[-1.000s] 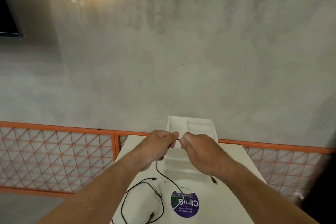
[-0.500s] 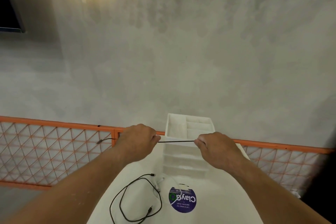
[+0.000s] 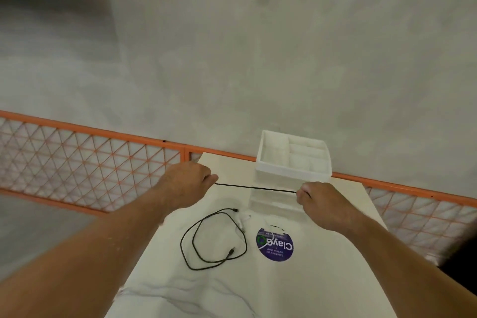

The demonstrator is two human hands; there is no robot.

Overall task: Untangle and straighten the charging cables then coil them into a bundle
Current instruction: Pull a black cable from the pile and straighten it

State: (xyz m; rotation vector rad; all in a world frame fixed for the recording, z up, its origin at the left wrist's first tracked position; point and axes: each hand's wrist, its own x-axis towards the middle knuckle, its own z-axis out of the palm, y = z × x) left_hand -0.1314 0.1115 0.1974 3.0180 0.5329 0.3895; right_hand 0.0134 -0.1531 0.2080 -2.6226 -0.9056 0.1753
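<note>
Left hand [image 3: 189, 183] and right hand [image 3: 318, 204] pinch a black cable [image 3: 254, 188] taut, apparently to straighten it. Another black cable [image 3: 214, 240] lies looped at 6 o'clock on the tabletop [image 3: 322, 279].

White table [image 3: 322, 289], faint grey veining near its front edge. Lying on it: a loosely looped black charging cable [image 3: 214, 240] left of centre; a thin white cable [image 3: 244, 222] just beside that loop; a round purple sticker [image 3: 275, 244] printed "Clay". A white compartmented organizer [image 3: 294, 171] stands at the far edge.
</note>
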